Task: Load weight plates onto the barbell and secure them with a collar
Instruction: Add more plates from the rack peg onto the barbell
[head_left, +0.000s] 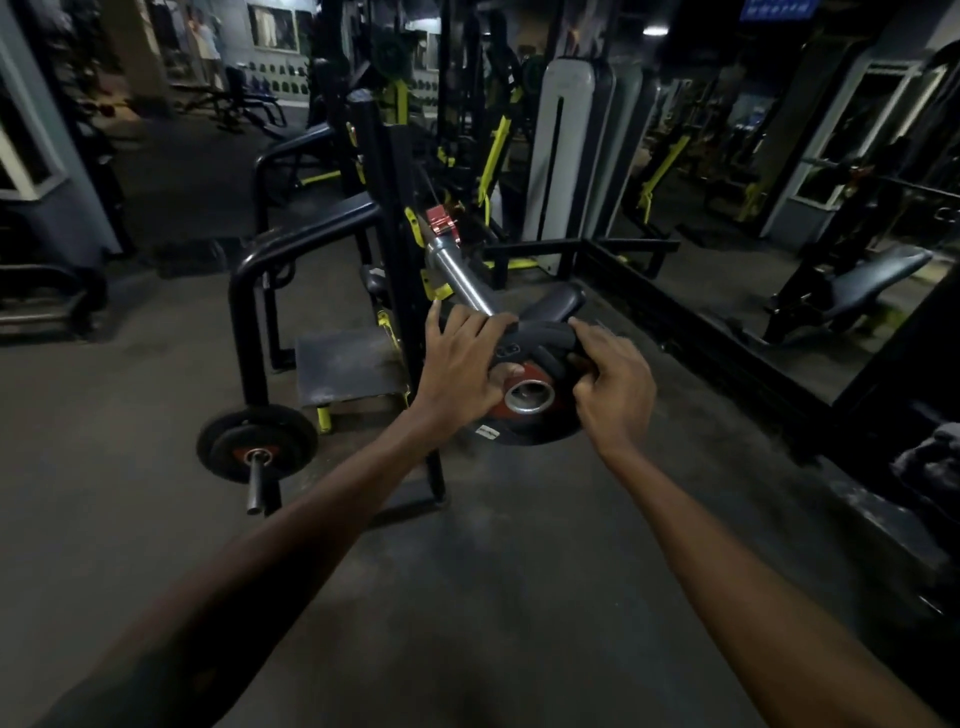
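Note:
A black weight plate (535, 428) with a red centre and a steel-ringed hole sits at the tip of the silver barbell sleeve (457, 275). My left hand (460, 358) grips the plate's left edge, fingers over the top rim and thumb near the red centre. On the plate's right edge my right hand (613, 371) grips with curled fingers. The sleeve's end lies hidden behind the plate. A red collar (443, 221) sits on the bar at the inner end of the sleeve, against the black rack upright (387, 208).
A second bar end with a loaded black plate (257, 447) lies low on the left by a curved black frame (249, 322). A padded bench (872, 280) stands at the right behind a low black rail (727, 353). Grey floor spreads below my arms.

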